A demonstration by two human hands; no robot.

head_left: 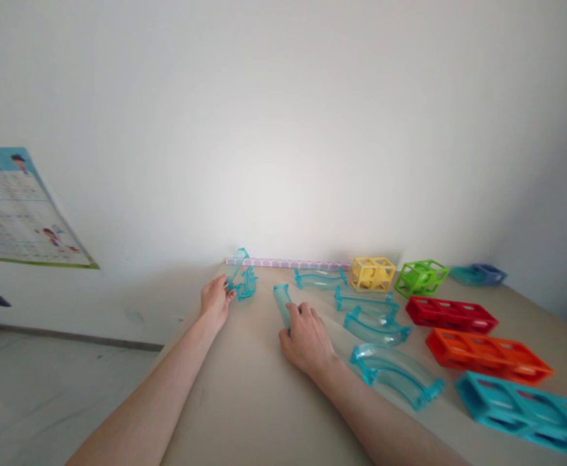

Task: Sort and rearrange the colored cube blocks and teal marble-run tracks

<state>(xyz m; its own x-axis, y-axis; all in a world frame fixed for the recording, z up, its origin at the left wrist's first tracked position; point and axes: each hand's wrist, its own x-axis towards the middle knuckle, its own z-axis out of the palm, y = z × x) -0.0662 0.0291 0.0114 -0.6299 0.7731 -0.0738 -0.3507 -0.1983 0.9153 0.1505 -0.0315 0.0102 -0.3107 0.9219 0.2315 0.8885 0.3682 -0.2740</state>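
At the table's far left, my left hand [216, 301] is closed, its fingertips pinching a translucent blue toy piece [247, 283] that looks like a connector with curved parts. My right hand [307, 336] curls over the near end of a straight translucent blue track piece [281, 299], which points away from me on the tabletop. Its lower part is hidden under the fingers. Just right of that hand lie more clear blue track pieces: a wavy one [320, 279], a bent one [378, 329] and a wide curved one [400, 375].
Along the right stand a yellow cube frame [373, 274], a green cube frame [421, 278], and red [451, 315], orange [488, 356] and blue [526, 411] open blocks. A purple patterned strip [293, 263] runs along the wall. A poster [26, 213] hangs at left.
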